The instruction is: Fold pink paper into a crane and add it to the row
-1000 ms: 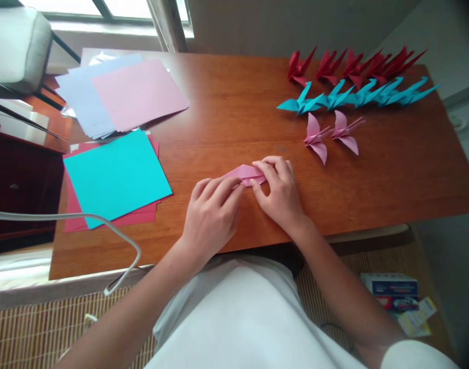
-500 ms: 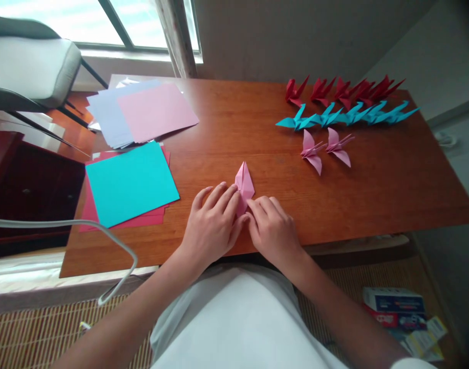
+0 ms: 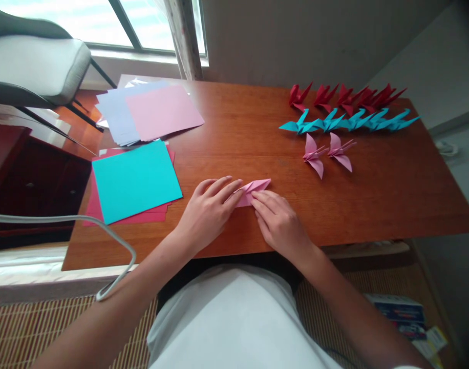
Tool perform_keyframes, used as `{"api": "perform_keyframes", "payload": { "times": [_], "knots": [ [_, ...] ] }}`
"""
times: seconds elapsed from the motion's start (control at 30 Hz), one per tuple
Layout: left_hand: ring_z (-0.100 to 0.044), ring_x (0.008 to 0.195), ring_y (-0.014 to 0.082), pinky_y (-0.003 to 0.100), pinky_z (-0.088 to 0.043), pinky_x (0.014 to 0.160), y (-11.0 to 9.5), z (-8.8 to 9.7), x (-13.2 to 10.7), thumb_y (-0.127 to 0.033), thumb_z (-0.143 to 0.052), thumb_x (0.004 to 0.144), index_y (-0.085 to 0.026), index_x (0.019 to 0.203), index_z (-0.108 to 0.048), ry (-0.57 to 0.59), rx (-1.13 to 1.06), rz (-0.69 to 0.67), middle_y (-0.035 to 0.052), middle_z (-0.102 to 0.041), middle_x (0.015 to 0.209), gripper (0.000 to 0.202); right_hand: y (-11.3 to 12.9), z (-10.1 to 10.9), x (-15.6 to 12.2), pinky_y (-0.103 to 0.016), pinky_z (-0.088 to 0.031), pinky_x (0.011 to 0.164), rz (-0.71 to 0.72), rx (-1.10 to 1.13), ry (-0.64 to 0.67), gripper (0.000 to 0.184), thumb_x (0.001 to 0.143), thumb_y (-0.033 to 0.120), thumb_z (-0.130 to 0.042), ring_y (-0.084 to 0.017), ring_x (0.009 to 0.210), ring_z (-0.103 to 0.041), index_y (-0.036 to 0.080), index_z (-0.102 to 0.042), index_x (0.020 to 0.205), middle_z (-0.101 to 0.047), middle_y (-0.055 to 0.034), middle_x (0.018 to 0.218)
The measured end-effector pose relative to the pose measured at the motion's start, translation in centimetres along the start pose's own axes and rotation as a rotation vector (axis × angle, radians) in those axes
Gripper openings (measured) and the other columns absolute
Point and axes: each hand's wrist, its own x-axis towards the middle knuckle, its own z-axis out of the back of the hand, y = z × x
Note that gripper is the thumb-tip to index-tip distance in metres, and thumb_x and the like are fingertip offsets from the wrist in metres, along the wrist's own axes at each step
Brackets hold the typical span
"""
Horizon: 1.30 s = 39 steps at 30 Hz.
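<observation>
A half-folded pink paper piece (image 3: pixel 253 189) lies flat on the wooden table (image 3: pixel 372 200) near its front edge, its point aimed right. My left hand (image 3: pixel 207 210) rests on its left end with the fingers stretched flat, pressing it down. My right hand (image 3: pixel 278 220) lies just below its right part, fingers extended and pressed against the paper's lower edge. Two finished pink paper cranes (image 3: pixel 326 154) stand further right.
A row of blue paper cranes (image 3: pixel 345 121) and a row of red paper cranes (image 3: pixel 345 96) line the back right. A turquoise sheet (image 3: pixel 136 179) on red sheets and a pile of pale pink and lilac sheets (image 3: pixel 150 110) lie at left. A grey cable (image 3: pixel 104 241) loops at front left.
The pink piece pointed away from me half a second ago; it now lies turned with its point to the right. Both hands shifted with it, and the fingers flattened onto it.
</observation>
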Motion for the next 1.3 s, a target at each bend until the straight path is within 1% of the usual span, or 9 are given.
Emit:
{"api": "perform_keyframes", "payload": {
  "times": [0.1, 0.2, 0.3, 0.5, 0.63, 0.87, 1.07, 1.2, 1.3],
  "knots": [
    [-0.063, 0.128, 0.029, 0.046, -0.051, 0.1, -0.2, -0.2, -0.3, -0.014, -0.052, 0.098, -0.018, 0.131, -0.066, -0.081, 0.009, 0.006, 0.008, -0.066, 0.141, 0.036, 1.5, 0.6, -0.4, -0.049, -0.053, 0.105, -0.049, -0.057, 0.031, 0.034, 0.098, 0.013, -0.051, -0.032, 0.119, -0.061, 0.007, -0.066, 0.128, -0.069, -0.0177, 0.128],
    [-0.066, 0.12, 0.0282, 0.044, -0.053, 0.099, -1.1, -0.5, -0.9, -0.014, -0.054, 0.097, -0.014, 0.127, -0.068, -0.125, -0.025, -0.035, 0.0104, -0.07, 0.135, 0.033, 2.0, 0.8, -0.1, -0.046, -0.053, 0.103, -0.065, -0.054, 0.031, 0.032, 0.098, 0.012, -0.051, -0.03, 0.116, -0.062, 0.007, -0.067, 0.126, -0.071, -0.017, 0.123],
    [-0.065, 0.123, 0.0281, 0.042, -0.054, 0.102, -1.8, -0.8, -1.3, -0.012, -0.054, 0.096, -0.01, 0.125, -0.068, -0.102, -0.045, -0.053, 0.0117, -0.068, 0.137, 0.032, 1.5, 0.7, 0.3, -0.042, -0.053, 0.1, -0.059, -0.034, 0.022, 0.032, 0.1, 0.014, -0.053, -0.028, 0.118, -0.061, 0.011, -0.067, 0.128, -0.071, -0.0142, 0.122],
    [-0.067, 0.123, 0.0283, 0.042, -0.054, 0.101, -1.7, -0.8, -1.3, -0.013, -0.055, 0.097, -0.01, 0.122, -0.069, -0.096, -0.063, -0.067, 0.0109, -0.069, 0.136, 0.029, -0.6, 0.7, 1.0, -0.038, -0.054, 0.089, 0.047, -0.038, -0.016, 0.021, 0.099, 0.021, -0.059, -0.024, 0.098, -0.064, 0.017, -0.072, 0.116, -0.075, -0.0088, 0.11],
    [-0.068, 0.122, 0.0259, 0.041, -0.054, 0.1, -1.4, -0.8, -1.2, -0.017, -0.057, 0.099, -0.014, 0.122, -0.069, -0.099, -0.096, -0.048, 0.008, -0.07, 0.135, 0.026, -1.6, 0.7, 1.1, -0.036, -0.055, 0.085, 0.13, -0.019, -0.033, 0.018, 0.099, 0.02, -0.061, -0.022, 0.095, -0.063, 0.018, -0.074, 0.111, -0.076, -0.0061, 0.106],
    [-0.07, 0.117, 0.024, 0.039, -0.055, 0.093, -1.3, -1.1, -1.0, -0.022, -0.059, 0.1, -0.021, 0.112, -0.072, -0.14, -0.121, -0.012, 0.0028, -0.073, 0.13, 0.018, -2.0, 0.5, 1.0, -0.035, -0.055, 0.082, 0.137, 0.041, -0.076, 0.015, 0.098, 0.02, -0.062, -0.021, 0.093, -0.064, 0.02, -0.076, 0.104, -0.077, -0.0068, 0.103],
    [-0.071, 0.11, 0.0226, 0.037, -0.053, 0.091, -1.2, -1.4, -0.9, -0.025, -0.061, 0.099, -0.024, 0.107, -0.073, -0.167, -0.159, 0.033, 0.0002, -0.076, 0.124, 0.014, -2.0, 0.3, 1.1, -0.035, -0.054, 0.083, 0.048, 0.156, -0.067, 0.014, 0.098, 0.02, -0.061, -0.021, 0.093, -0.062, 0.021, -0.074, 0.102, -0.073, -0.0069, 0.101],
    [-0.071, 0.107, 0.0207, 0.035, -0.052, 0.091, -1.6, -1.5, -0.4, -0.024, -0.059, 0.099, -0.022, 0.1, -0.072, -0.168, -0.228, 0.138, 0.0001, -0.078, 0.118, 0.013, -1.4, 0.0, 1.3, -0.038, -0.053, 0.086, -0.051, 0.208, -0.076, 0.011, 0.098, 0.019, -0.06, -0.022, 0.093, -0.059, 0.02, -0.071, 0.098, -0.07, -0.0076, 0.099],
    [-0.069, 0.105, 0.0208, 0.035, -0.052, 0.09, -1.9, -1.4, 0.0, -0.023, -0.057, 0.099, -0.022, 0.099, -0.071, -0.147, -0.267, 0.203, 0.0019, -0.077, 0.116, 0.014, -0.9, -0.1, 1.6, -0.039, -0.052, 0.087, -0.143, 0.226, -0.073, 0.012, 0.097, 0.018, -0.059, -0.022, 0.094, -0.058, 0.02, -0.068, 0.091, -0.067, -0.0076, 0.098]
  ]
}}
